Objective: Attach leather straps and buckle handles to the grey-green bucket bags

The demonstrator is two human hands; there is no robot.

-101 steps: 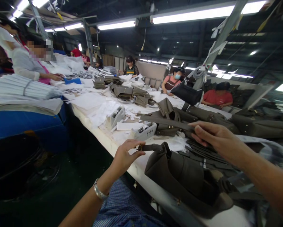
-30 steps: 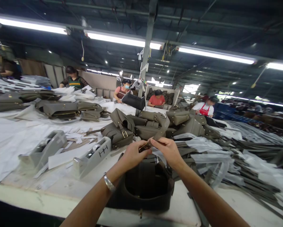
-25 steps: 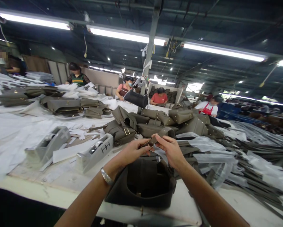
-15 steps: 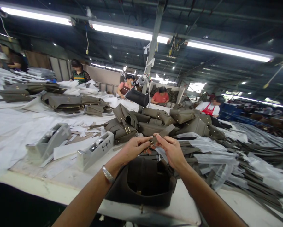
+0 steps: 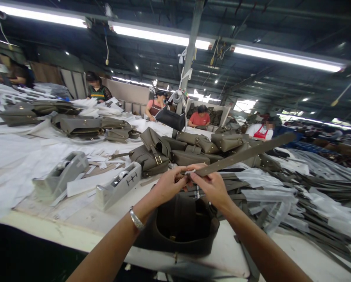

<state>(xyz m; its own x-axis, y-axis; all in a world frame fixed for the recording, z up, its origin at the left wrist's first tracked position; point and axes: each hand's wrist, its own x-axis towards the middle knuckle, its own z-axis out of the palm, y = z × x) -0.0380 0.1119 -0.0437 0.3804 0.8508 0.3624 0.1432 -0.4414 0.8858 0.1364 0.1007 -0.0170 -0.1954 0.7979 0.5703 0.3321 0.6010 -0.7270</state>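
Note:
Both hands meet above a dark olive handbag [image 5: 175, 246] that lies open toward me at the table's front edge. A long olive strap [image 5: 245, 153] with punched holes runs up and right from between my fingers. My right hand [image 5: 212, 188] pinches it near its lower end. Fingers closed, my left hand [image 5: 169, 184] grips the strap's end beside the right thumb; whatever fitting sits there is mostly hidden by fingertips. A silver bracelet circles my left wrist.
Two grey tape dispensers [image 5: 119, 186] stand at left among white paper strips. Several finished-looking olive bags [image 5: 189, 156] are heaped behind my hands. Loose straps [image 5: 304, 207] and clear plastic wrap cover the right side. Co-workers sit across the table.
A much longer length of strap now extends up and to the right past my right hand. My hands stay close together over the bag, which has hardly moved.

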